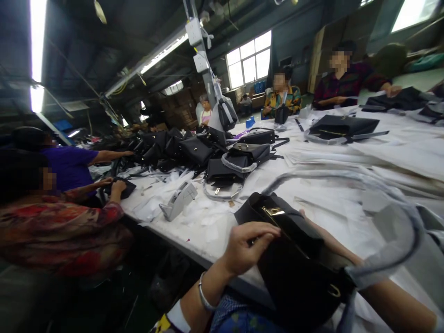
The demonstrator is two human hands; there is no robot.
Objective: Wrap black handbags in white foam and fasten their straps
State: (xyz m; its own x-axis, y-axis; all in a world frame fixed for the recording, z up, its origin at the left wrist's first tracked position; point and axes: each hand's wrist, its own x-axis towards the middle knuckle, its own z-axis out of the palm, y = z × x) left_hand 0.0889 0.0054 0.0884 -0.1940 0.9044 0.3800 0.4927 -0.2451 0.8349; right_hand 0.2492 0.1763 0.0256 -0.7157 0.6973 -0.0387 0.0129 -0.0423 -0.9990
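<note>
Left hand (244, 247) pinches black bag (294, 282) | right hand (322, 233) mostly hidden, grip unclear | tape dispenser (180, 201), piled bags (196, 150) crowd tabletop (199, 243)

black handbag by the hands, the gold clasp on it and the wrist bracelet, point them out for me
Black handbag (298, 282): head view, on its dark side panel
Gold clasp (278, 213): head view, on its metal plate
Bracelet (201, 293): head view, on its band

From the black bag (294, 282), counter (204, 238) lies open toward ten o'clock, up to a tape dispenser (182, 201); other bags (222, 171) block eleven; its wrapped handle (418, 226) arches one to three.
</note>
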